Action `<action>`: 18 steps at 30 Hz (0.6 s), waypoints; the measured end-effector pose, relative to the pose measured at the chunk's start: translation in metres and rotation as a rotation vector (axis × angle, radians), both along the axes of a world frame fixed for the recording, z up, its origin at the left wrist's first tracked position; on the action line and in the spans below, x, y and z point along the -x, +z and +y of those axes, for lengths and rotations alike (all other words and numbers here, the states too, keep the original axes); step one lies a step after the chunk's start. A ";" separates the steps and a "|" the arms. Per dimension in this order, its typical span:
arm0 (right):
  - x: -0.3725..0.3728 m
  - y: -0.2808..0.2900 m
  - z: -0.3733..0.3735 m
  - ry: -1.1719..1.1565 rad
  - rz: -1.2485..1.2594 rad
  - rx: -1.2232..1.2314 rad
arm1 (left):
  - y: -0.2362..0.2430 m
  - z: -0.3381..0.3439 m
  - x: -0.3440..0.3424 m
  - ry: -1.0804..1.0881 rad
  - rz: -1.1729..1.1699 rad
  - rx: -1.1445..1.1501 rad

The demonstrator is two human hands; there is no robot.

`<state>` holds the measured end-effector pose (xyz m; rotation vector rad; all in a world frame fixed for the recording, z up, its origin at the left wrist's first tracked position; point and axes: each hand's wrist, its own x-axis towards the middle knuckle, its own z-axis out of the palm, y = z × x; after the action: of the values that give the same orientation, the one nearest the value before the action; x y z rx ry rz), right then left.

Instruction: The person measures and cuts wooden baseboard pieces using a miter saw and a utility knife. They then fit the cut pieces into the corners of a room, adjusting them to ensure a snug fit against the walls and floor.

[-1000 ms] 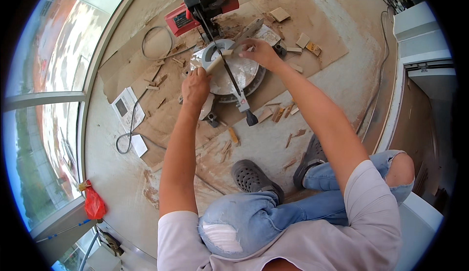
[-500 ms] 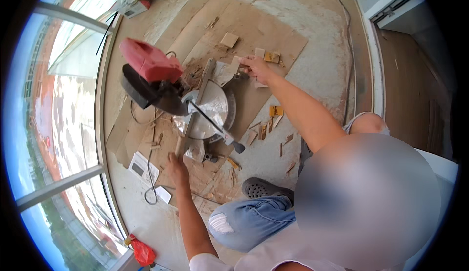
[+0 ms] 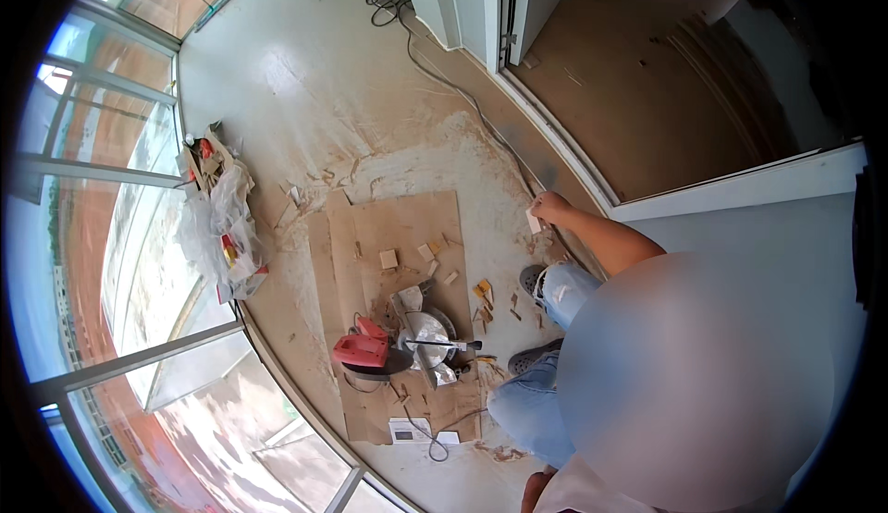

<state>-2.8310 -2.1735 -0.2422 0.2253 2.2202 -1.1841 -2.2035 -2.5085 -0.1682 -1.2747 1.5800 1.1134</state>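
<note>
My right hand point(image 3: 551, 206) is closed on a small, pale, flat piece of wood point(image 3: 534, 222), held out to the right beside the black cable near the door frame. My left hand point(image 3: 535, 492) shows only in part at the lower edge, below my bent knee, and its fingers are not clear. Ahead and to the left, a mitre saw point(image 3: 427, 337) with a red motor housing and round silver table stands on brown cardboard point(image 3: 407, 222). Neither hand touches it.
Wood offcuts point(image 3: 388, 259) and yellow pieces point(image 3: 482, 288) lie around the saw. A black cable point(image 3: 481, 120) runs along the right wall to the doorway. Plastic bags point(image 3: 222, 226) are heaped by the left windows. A white sheet point(image 3: 410, 431) lies at the cardboard's near edge.
My view has swung round and drawn back from the saw. My right hand has left the saw with the wood piece; my left hand has come away from the saw toward my body.
</note>
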 end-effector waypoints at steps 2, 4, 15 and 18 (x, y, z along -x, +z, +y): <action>-0.036 0.038 0.071 -0.118 -0.043 -0.046 | 0.061 -0.027 0.074 -0.037 0.087 0.055; -0.088 0.074 0.136 -0.122 -0.062 -0.157 | 0.110 -0.046 0.141 -0.065 0.145 0.064; -0.106 0.309 0.229 -0.395 -0.305 -0.051 | 0.296 -0.008 0.429 -0.414 0.345 0.113; -0.064 0.298 0.225 -0.569 -0.205 0.226 | 0.307 0.014 0.482 -0.515 0.350 0.097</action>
<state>-2.7674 -1.9486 0.0553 0.8849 1.8743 -1.6087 -2.6859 -2.4943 0.1387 -0.6814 2.0913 0.9641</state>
